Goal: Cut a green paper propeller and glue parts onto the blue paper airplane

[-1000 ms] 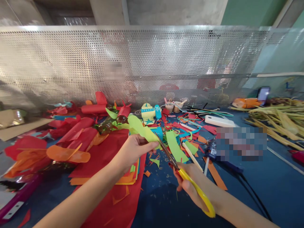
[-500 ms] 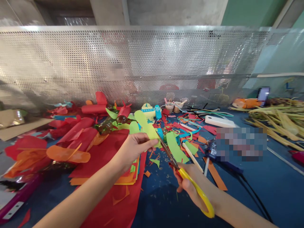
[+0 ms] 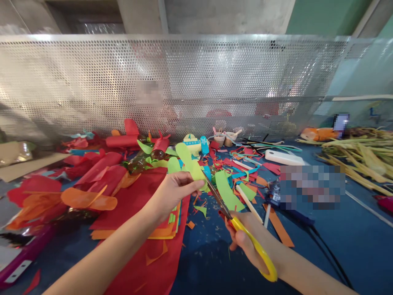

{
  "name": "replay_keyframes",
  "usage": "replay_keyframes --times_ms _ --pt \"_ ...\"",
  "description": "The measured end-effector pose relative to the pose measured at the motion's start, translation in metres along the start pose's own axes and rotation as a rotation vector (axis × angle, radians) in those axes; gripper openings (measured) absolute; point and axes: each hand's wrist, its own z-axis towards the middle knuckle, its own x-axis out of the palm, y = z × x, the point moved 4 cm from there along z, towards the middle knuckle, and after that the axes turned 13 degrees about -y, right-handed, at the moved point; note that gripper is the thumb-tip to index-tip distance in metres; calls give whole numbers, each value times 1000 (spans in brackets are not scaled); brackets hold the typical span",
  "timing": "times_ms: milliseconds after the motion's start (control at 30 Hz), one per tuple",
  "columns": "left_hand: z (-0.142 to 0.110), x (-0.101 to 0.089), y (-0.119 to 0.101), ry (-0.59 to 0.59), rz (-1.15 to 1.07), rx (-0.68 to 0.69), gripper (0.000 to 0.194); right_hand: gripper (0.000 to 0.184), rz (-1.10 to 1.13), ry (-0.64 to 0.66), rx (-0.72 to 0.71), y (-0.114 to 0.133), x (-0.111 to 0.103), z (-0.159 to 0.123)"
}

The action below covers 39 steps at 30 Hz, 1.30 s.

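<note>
My left hand [image 3: 176,192] pinches a light green foam or paper cutout [image 3: 186,157] between thumb and fingers. The cutout has a rounded upper end and stands up from the grip. In my right hand [image 3: 250,237] is a pair of scissors [image 3: 219,200] with yellow and red handles. Its blades point up and left, their tips touching or right beside the cutout's right edge. Under my left forearm lies a stack of coloured sheets [image 3: 135,196], red on top. A curved green offcut [image 3: 225,188] rests just beyond the blades.
Coloured scraps [image 3: 245,164] litter the middle. Red and orange paper-wrapped bottles [image 3: 101,174] crowd the left. To the right are a blue glue gun [image 3: 273,194] with a black cord, a white oblong device [image 3: 284,157] and dried stalks [image 3: 368,151]. A perforated metal screen [image 3: 196,82] stands behind.
The green cutout's upper end has shifted slightly to the right. Both hands and the scissors keep nearly the same place.
</note>
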Motion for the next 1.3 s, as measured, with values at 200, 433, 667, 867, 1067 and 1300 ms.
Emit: replay_keyframes --times_ms 200,433,667,867,1067,1300 --pt "0 -1 1 -31 -3 -7 23 60 10 1 -4 -1 0 -1" --pt "0 -3 0 -43 36 9 24 60 -7 2 -8 -3 0 -1" --pt "0 -4 -1 -57 74 26 28 60 -7 0 -5 -7 1 0" --pt "1 -4 0 -61 88 19 28 61 -12 -6 19 -6 1 -2" --pt "0 -4 -1 -69 47 14 26 59 -7 -1 -4 -8 1 -1" --pt "0 -4 0 -88 2 19 25 61 -34 8 -15 1 0 0"
